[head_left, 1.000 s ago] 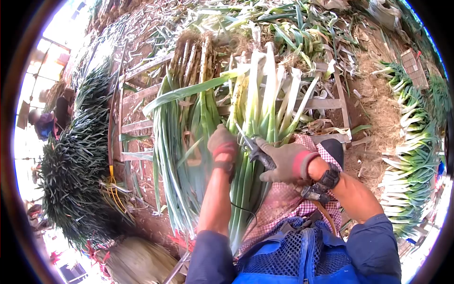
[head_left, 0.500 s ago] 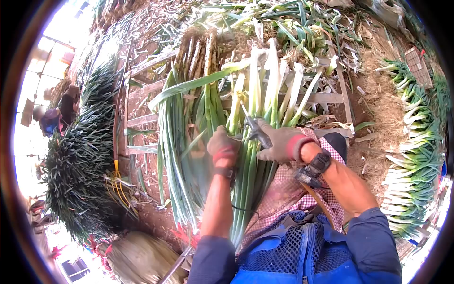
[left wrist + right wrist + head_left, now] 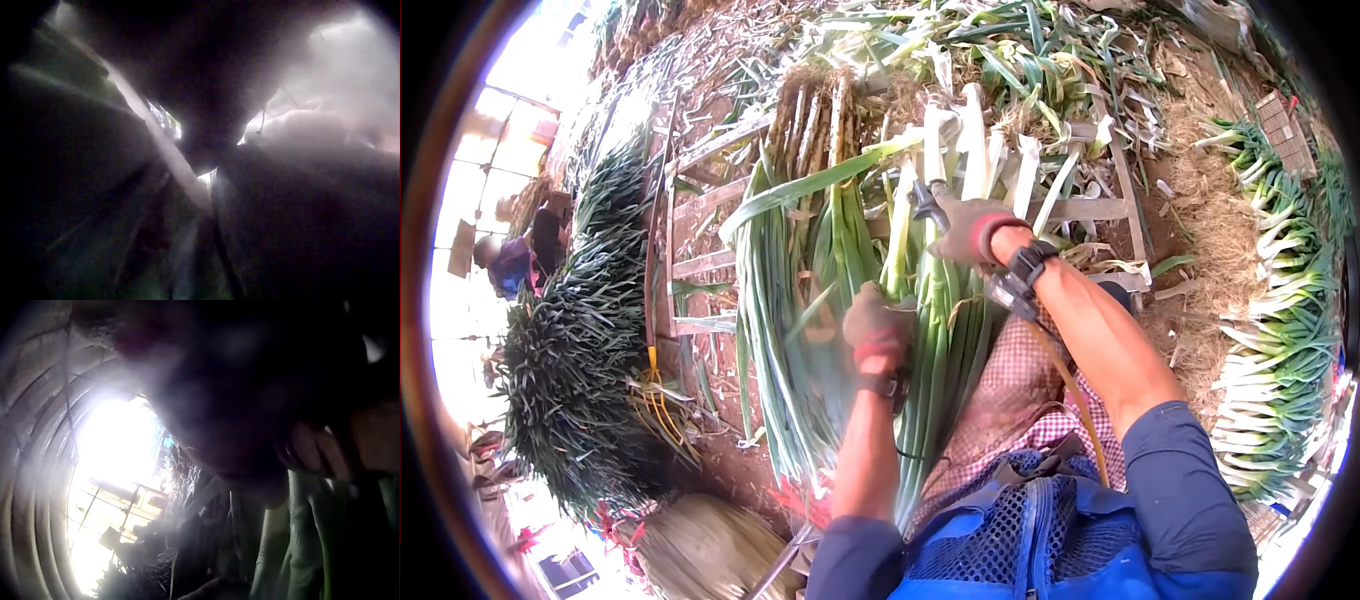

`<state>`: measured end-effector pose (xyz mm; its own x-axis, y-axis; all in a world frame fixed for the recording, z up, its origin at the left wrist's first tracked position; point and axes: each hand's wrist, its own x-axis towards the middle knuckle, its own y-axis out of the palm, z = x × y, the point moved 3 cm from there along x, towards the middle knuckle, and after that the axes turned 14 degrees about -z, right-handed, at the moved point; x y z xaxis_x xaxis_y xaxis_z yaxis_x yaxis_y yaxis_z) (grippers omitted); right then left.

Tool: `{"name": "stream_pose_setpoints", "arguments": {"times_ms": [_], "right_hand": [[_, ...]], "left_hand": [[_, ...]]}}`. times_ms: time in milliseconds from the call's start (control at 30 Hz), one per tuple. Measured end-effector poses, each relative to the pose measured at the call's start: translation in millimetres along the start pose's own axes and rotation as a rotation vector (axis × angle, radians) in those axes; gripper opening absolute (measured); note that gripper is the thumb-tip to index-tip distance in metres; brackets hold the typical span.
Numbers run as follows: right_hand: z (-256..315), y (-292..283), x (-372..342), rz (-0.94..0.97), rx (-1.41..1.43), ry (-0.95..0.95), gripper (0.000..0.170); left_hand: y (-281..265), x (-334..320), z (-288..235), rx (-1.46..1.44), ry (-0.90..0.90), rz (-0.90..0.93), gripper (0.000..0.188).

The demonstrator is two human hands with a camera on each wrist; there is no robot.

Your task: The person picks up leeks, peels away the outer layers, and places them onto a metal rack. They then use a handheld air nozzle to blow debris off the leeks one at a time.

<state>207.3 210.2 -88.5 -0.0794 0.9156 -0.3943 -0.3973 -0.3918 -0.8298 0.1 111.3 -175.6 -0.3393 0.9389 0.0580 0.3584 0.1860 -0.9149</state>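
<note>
Long green onions (image 3: 940, 350) lie side by side before me, white ends away, leaves toward my lap. My gloved left hand (image 3: 878, 325) grips a green onion stalk (image 3: 900, 235) with curled fingers. Up and to the right, my gloved right hand (image 3: 975, 230) holds a dark blow gun (image 3: 924, 203) near the white stalks. A tan hose (image 3: 1068, 375) runs down below my right wrist. Uncleaned onions with brown roots (image 3: 800, 115) lie left of these. The left wrist view is mostly dark; green stalks (image 3: 275, 550) show below my hand in the right wrist view.
A wooden slatted frame (image 3: 1090, 208) lies under the onions, amid peeled leaf scraps (image 3: 1040, 50). Dark green bundles (image 3: 580, 350) are piled at left, beyond which a person (image 3: 510, 265) appears. Cleaned onions (image 3: 1270, 360) line the right side. A checked cloth (image 3: 1010, 390) covers my lap.
My right hand has moved forward with the blow gun, from beside my left hand up to the white stalks. My left hand keeps its grip and has shifted slightly toward me.
</note>
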Motion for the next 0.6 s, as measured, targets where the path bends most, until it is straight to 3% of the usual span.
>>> {"name": "stream_pose_setpoints", "arguments": {"times_ms": [200,300,367,433,500,533,600], "right_hand": [[-5,8,8,-0.040,-0.081,-0.043,0.103],[-17,15,-4,-0.002,-0.021,-0.047,0.105],[-23,10,-6,-0.094,-0.050,0.013,0.107],[-23,9,-17,-0.043,-0.039,0.000,0.106],[-22,10,-23,0.003,-0.045,-0.005,0.104],[-22,9,-25,-0.002,-0.045,-0.005,0.104],[-22,9,-27,-0.016,-0.035,0.006,0.104]], "left_hand": [[-4,1,0,-0.044,-0.128,0.119,0.043],[-2,-2,7,-0.094,-0.123,0.185,0.043],[-2,-2,5,-0.073,-0.092,0.159,0.045],[-4,-4,7,-0.053,-0.075,0.131,0.048],[-8,-7,5,-0.270,-0.260,0.319,0.038],[-12,-8,2,-0.272,-0.256,0.317,0.038],[-13,-13,1,-0.563,-0.393,0.447,0.028]]}}
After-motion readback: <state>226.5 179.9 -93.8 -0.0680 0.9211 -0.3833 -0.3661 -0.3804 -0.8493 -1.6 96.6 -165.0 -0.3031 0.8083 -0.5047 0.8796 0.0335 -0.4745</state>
